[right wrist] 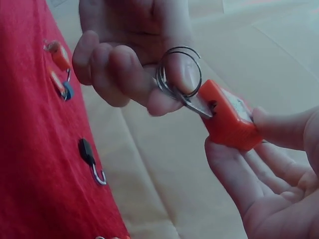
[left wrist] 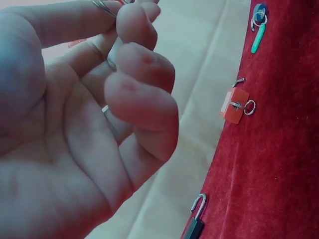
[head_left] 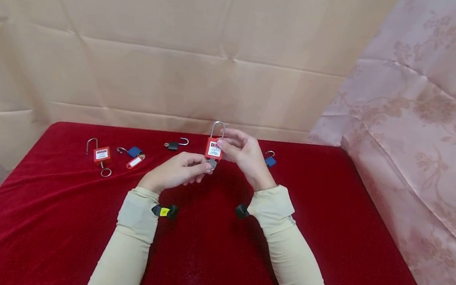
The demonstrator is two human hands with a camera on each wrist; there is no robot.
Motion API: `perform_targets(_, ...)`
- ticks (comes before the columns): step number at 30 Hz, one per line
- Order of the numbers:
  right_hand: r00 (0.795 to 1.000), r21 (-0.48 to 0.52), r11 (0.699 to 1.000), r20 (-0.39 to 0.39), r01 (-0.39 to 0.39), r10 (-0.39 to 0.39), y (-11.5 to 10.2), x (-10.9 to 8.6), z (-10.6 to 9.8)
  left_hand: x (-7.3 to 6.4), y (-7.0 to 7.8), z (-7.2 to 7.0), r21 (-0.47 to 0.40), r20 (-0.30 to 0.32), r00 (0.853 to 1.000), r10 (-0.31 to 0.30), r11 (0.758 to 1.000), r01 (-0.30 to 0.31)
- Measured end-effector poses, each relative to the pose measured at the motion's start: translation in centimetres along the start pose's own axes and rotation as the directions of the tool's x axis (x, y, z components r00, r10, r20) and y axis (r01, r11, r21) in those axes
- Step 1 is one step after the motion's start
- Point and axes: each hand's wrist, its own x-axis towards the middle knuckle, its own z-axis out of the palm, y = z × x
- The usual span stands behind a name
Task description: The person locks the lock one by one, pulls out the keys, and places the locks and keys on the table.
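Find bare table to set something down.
Bare: between left sleeve and right sleeve; also between right sleeve and floral cloth. Crowded: back left, with a red padlock, blue padlock and black padlock; back centre, with left hand and right hand.

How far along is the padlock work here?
Apparently done: the leftmost red padlock, the blue padlock beside it and the black padlock lie open. In hand: the right hand holds another red padlock while the left hand pinches a key at its keyhole. Probably left: releasing its shackle, which looks closed. The second blue padlock, at right, is too small to judge.
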Motion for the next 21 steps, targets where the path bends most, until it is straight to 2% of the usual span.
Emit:
perform_targets(3,1.0,0.032,0.999,0.015,-0.014,0.014,0.0,0.1,-0.1,-0.1,0.3,0.0,-0.007,-0.03,1.0,-0.007,1.0,0.007)
perform_targets(5,1.0,0.075,0.997,0.006,-0.02,0.019,-0.2,0.3,-0.3,-0.1,0.3,0.0,0.019,-0.044,0.999,-0.013,1.0,0.014)
perform_targets(10,0.991,0.191,0.981,-0.131,0.04,-0.014,-1.0,0.2,-1.6,0.3,-0.1,0.8,0.155,-0.002,1.0,-0.024,0.988,0.024)
perform_targets(12,0.987,0.197,0.979,-0.158,0.057,-0.025,-1.2,0.1,-2.0,0.4,-0.2,1.1,0.171,0.019,1.0,-0.02,0.985,0.016)
perform_targets(17,0.995,0.146,0.989,-0.094,0.039,-0.026,-1.4,0.0,-2.0,0.1,0.2,1.1,0.129,0.007,1.0,-0.004,0.992,0.004)
perform_targets(21,0.997,0.108,0.993,-0.064,0.04,-0.034,-1.4,-0.1,-1.6,-0.1,0.2,0.8,0.088,0.004,1.0,-0.03,0.996,0.03)
